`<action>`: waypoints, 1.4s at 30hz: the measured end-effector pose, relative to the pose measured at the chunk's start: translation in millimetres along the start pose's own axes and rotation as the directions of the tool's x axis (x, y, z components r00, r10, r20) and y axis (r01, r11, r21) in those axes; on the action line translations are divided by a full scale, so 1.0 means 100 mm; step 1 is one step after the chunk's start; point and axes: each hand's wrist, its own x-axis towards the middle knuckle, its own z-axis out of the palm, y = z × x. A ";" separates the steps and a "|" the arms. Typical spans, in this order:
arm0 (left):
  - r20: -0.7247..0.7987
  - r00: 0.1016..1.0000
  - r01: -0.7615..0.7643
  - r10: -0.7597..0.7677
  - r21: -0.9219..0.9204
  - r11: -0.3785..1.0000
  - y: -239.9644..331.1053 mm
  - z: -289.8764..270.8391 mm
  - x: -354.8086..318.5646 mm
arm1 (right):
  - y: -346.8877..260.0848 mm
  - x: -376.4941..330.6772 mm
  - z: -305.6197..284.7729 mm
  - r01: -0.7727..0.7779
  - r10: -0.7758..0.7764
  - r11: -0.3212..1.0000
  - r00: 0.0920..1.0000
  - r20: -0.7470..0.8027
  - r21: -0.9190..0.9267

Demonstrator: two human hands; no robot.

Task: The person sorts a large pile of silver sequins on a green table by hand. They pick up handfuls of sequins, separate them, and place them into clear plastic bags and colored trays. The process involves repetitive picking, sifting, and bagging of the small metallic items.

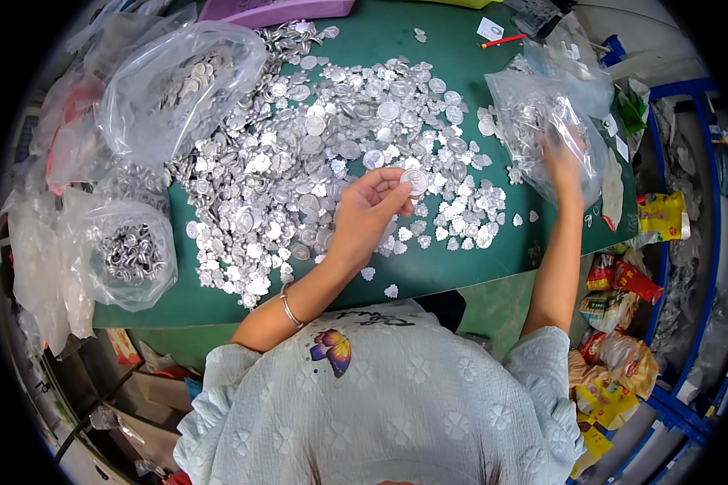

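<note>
My left hand (370, 208) is closed over the pile, pinching a round silver metal disc (414, 179) between thumb and fingers. A metal bangle circles that wrist. Over on the right, my right hand (566, 166) reaches into a clear plastic bag (514, 97) that holds silver pieces. Its fingers are blurred by the plastic, so I cannot make out their grip. A broad heap of silver metal pieces (259, 218), some round and some scalloped, spreads over the green table (437, 279) around my left hand.
At the left stand an open clear bag of round silver pieces (194, 81) and a smaller bag of dark rings (131, 250). A purple tray (275, 11) sits at the far edge, a red pen (503, 40) to its right. Blue shelving (694, 323) and colourful packets (611, 311) flank the right side.
</note>
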 end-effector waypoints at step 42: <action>0.058 0.997 -0.049 0.054 -0.077 0.996 0.03 -0.03 -0.09 | -1.19 -0.55 -0.51 0.183 -0.194 0.842 0.981 -0.032 0.507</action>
